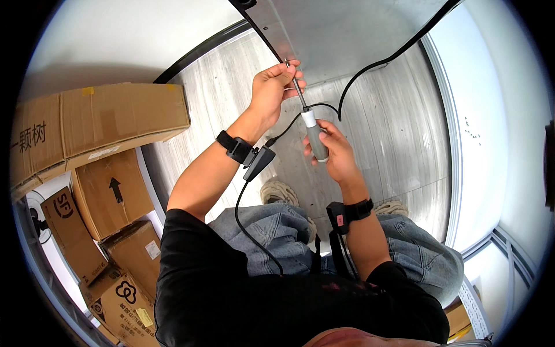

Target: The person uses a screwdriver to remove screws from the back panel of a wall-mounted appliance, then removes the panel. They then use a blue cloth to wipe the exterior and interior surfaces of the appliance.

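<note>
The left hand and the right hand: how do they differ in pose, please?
The left hand is closed around the slim metal shaft; the right hand grips the thicker grey handle. The left hand is beside the large grey panel, the right hand farther from it. Both hold the same screwdriver.

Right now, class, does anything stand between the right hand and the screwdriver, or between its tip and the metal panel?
Nothing visible parts the right hand from the screwdriver. Near the tip, the left hand holds the shaft beside the metal panel; whether fingers intervene is unclear.
</note>
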Available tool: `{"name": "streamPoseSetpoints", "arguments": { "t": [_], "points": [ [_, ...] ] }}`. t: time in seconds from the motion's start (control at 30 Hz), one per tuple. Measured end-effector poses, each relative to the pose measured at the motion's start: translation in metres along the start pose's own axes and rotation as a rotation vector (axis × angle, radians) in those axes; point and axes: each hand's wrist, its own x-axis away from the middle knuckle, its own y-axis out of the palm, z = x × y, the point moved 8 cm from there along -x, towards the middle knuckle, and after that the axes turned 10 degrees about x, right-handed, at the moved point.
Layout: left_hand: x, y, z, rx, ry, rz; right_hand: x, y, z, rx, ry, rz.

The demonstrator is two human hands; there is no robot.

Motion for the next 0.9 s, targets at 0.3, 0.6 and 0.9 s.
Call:
{"name": "streamPoseSetpoints", "arguments": {
  "t": [0.3, 0.6, 0.9],
  "points": [
    [-0.004, -0.003, 0.002, -0.107, 0.052, 0.08, 0.001, 0.003, -0.006, 0.005, 0.016, 0.053],
    [0.001, 0.003, 0.006, -0.078, 0.047, 0.133, -0.003, -0.015, -0.01, 0.379, -0.221, 0.212],
    [0.0, 0.002, 0.005, -0.06, 0.015, 0.051, -0.001, -0.003, -0.014, -0.081, -0.001, 0.091]
  ]
}}
